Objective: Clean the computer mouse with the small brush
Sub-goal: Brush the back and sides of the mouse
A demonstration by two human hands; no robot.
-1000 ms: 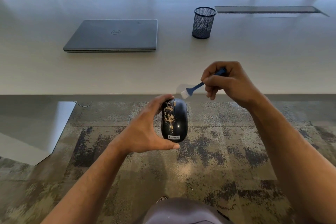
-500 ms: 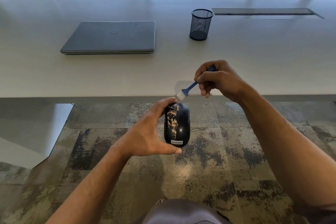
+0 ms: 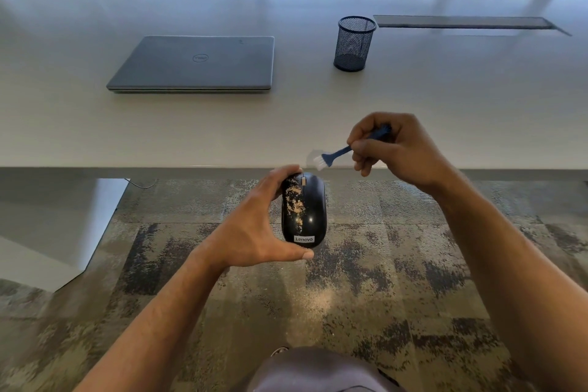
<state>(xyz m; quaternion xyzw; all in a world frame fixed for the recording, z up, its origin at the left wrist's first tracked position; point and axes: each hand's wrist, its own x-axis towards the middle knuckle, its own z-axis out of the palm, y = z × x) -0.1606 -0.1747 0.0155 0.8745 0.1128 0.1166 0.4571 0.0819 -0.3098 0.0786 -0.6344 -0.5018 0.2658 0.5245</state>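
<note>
Presently the black glossy computer mouse (image 3: 304,212) is held in the left hand (image 3: 254,232), with the thumb curled under its near end and the fingers wrapped over its far end, so that the top side is turned up to the camera. It is held in the air above the patterned carpet floor (image 3: 397,280), just in front of the edge of the pale counter (image 3: 445,99). A patch of light brown dust (image 3: 294,199) is seen on the left half of the mouse, beside the scroll wheel. The small blue brush with white bristles (image 3: 337,154) is pinched by the right hand (image 3: 394,149), whose fingers are closed around the handle. The bristles are pointed down and to the left, near the far end of the mouse but apart from it.

The step in hand is judged to be the brushing itself, and it is not finished, because much dust remains. For the next move, the bristles should be lowered onto the dusty patch and swept along it, while the mouse is kept steady.

Farther on the counter, a closed grey laptop (image 3: 197,64) and a black mesh pen cup (image 3: 354,43) are placed, well apart from the hands.
</note>
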